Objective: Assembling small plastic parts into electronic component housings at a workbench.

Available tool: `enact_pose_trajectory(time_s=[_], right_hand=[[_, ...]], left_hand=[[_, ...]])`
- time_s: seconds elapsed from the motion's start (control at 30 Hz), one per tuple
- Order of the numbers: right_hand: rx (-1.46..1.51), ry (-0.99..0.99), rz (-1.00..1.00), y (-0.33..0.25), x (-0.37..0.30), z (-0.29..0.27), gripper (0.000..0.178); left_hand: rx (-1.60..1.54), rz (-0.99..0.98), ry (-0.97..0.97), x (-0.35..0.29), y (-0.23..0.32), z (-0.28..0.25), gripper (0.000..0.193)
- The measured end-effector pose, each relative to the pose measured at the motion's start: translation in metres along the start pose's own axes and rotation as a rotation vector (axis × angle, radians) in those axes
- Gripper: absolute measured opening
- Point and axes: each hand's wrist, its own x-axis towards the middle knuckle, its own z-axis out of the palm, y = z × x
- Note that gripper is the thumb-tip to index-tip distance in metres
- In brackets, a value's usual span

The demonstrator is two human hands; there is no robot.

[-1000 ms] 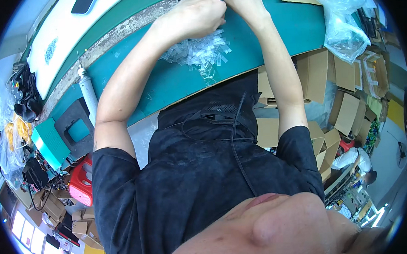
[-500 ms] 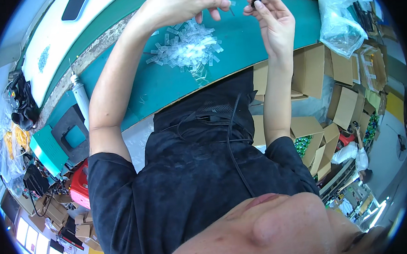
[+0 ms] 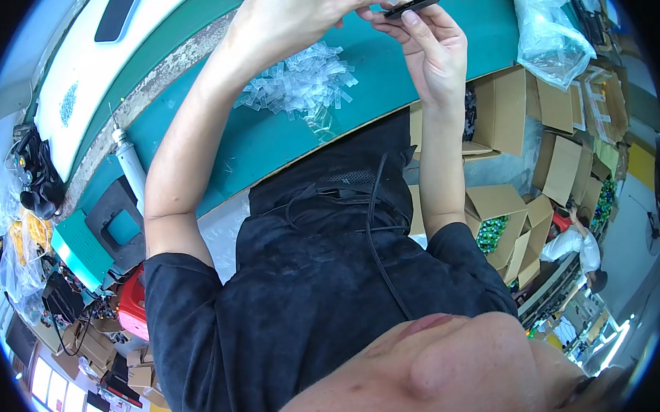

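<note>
My right hand (image 3: 442,58) grips a slim black rectangular piece (image 3: 413,6) between thumb and fingers, tilted with its right end higher. Close to that piece's left end is my left hand (image 3: 290,18), thumb and fingers pinched together. The upper edge of the picture cuts part of it off, and whatever its fingertips hold is hidden. Below the hands, a loose heap of small clear plastic strips (image 3: 301,81) lies on the green table mat (image 3: 267,149). Part of the heap is behind my left forearm.
Left of my left arm are a pen-shaped tool with a thin metal tip (image 3: 130,168) and a black frame (image 3: 114,221). A phone (image 3: 117,16) lies at the far left. Clear plastic bags (image 3: 553,52) and open cardboard boxes (image 3: 500,111) stand right; a person (image 3: 575,245) works beyond.
My left hand has moved in against the black piece; the clear strip seen at its fingertips no longer shows. My right hand has turned the piece from steep to nearly level.
</note>
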Motion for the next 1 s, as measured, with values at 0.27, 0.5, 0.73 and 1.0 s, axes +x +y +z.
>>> enact_pose_trajectory(time_s=[0.27,0.5,0.73,1.0], right_hand=[[-0.095,0.011,-0.119,0.004,-0.002,-0.002,0.021],[-0.052,0.05,-0.064,-0.003,-0.004,-0.012,0.025],[0.099,0.068,-0.094,-0.005,-0.004,0.002,0.024],[-0.067,0.131,-0.154,0.011,-0.002,-0.011,0.029]], left_hand=[[0.085,0.106,0.044,-0.005,0.006,0.002,0.017],[0.065,0.009,0.055,-0.005,0.016,-0.001,0.019],[0.101,0.015,0.054,-0.006,0.017,0.0,0.02],[0.165,0.017,0.048,-0.004,0.016,0.004,0.019]])
